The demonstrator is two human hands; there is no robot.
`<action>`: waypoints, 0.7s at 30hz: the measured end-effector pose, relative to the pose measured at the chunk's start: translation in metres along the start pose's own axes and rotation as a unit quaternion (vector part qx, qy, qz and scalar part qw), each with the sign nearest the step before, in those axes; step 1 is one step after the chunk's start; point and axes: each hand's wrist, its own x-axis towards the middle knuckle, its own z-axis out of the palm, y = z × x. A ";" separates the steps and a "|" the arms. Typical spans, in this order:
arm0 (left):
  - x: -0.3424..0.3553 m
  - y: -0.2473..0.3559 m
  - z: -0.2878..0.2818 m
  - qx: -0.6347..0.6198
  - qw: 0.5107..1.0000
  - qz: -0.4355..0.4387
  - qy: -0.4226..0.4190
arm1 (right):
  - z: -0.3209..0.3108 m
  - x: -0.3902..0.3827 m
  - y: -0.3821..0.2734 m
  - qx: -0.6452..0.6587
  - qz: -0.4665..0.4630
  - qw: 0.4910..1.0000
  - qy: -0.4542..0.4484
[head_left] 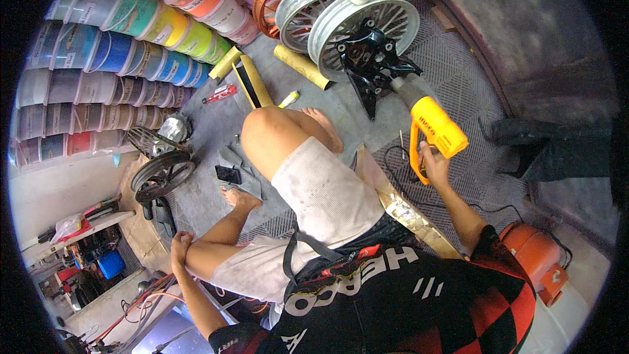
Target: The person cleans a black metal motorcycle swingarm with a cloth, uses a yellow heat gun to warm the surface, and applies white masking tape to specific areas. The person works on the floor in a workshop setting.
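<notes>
Heat gun point(432, 121), yellow, is held by the right hand point(434, 164), fingers wrapped round its handle, blowing at the black part point(370, 65) on the silver wheel point(363, 23). Left hand point(180, 247) rests curled on the knee. Staying too long could burn the part; the bare foot point(324, 128) is near.

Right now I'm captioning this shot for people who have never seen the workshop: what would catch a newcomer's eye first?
First, the yellow heat gun gripped in the right hand, its nozzle aimed at a glossy black bracket leaning on silver spoked wheels at top centre. Next, the rows of brightly coloured tubs shelved at upper left. The left hand rests on the person's own left knee, lower left.
</notes>
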 end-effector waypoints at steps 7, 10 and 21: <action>0.008 -0.019 0.001 0.022 1.000 0.008 0.006 | -0.024 0.031 0.002 0.093 0.070 0.991 0.068; 0.009 -0.014 0.003 0.018 1.000 0.010 0.007 | -0.033 0.036 0.002 0.139 0.091 0.983 0.079; 0.002 -0.008 0.000 0.013 1.000 0.011 -0.001 | -0.027 0.047 -0.009 0.152 0.104 0.979 0.088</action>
